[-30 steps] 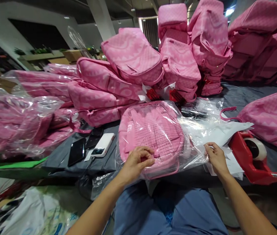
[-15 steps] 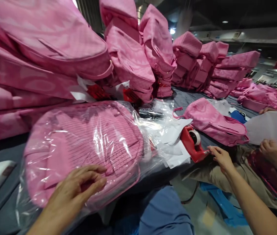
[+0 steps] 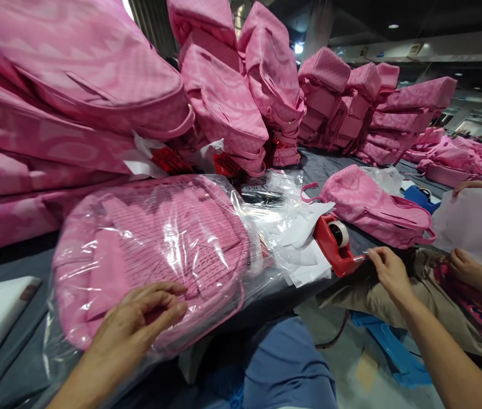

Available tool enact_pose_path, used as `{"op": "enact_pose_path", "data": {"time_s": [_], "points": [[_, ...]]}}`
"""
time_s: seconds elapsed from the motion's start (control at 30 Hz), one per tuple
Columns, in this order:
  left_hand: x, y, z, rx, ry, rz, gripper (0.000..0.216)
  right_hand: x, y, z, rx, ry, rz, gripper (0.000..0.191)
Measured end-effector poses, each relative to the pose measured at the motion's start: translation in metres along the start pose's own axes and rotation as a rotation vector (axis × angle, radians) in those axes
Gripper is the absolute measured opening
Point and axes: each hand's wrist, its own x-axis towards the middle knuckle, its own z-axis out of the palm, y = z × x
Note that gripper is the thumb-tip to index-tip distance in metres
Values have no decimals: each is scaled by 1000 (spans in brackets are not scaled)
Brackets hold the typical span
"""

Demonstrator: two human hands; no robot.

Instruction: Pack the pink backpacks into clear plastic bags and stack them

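Observation:
In front of me a pink backpack [image 3: 138, 250] lies flat inside a clear plastic bag [image 3: 219, 250]. My left hand [image 3: 147, 318] rests on its near side, fingers loosely bent with a gap between thumb and forefinger, holding nothing. To the right stands a red tape dispenser [image 3: 330, 247] with a roll of clear tape [image 3: 339, 233] in it. My right hand [image 3: 390, 272] is just beyond its cutting end, thumb and forefinger pinched on a short strip of tape [image 3: 366, 254].
Pink backpacks [image 3: 224, 96] are stacked along the back of the dark table. White papers [image 3: 309, 261] and clear plastic lie by the dispenser. A smaller pink bag [image 3: 377, 207] sits behind it. At right a co-worker's hand [image 3: 471, 272] holds a white sheet [image 3: 475, 221]. A white device [image 3: 0, 318] lies far left.
My right hand has drawn slightly right, away from the dispenser's cutting end, with tape between its fingers. My left hand stays on the bagged backpack. The co-worker's white sheet has shifted.

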Motion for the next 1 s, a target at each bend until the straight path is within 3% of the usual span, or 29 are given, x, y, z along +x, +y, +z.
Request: {"op": "enact_pose_path", "data": {"time_s": [0.1,0.2,0.27,0.37,0.4,0.47,0.57,0.67,0.77,0.9,1.0], "points": [[0,1,0,-28,-28,-48,54,-31,10,-3,244,-40,137,53],[0,8,-1,-78,-19,-91,50,-69,14,32,499,-191,274,65],[-3,17,-2,-104,-19,-90,43,-98,2,67,569,-402,324,65],[-7,31,-3,-107,-56,-85,28,-132,-39,109,694,-938,362,53],[-8,35,-2,-97,-60,-90,23,-135,-57,117,703,-1116,302,51],[-7,38,-3,-62,-57,-106,16,-127,-95,131,603,-1369,38,50],[-5,40,-3,-8,-38,-124,10,-96,-149,160,224,-1538,-506,44],[-5,42,-3,28,-56,-119,12,-75,-192,199,-204,-1496,-980,29],[-5,44,-3,41,-79,-102,15,-71,-218,234,-554,-1395,-1207,22],[-7,44,-3,67,-62,-68,17,-57,-228,255,-704,-1288,-1151,31],[-9,40,-3,95,-31,-46,17,-43,-216,245,-700,-976,-1012,28]]}}
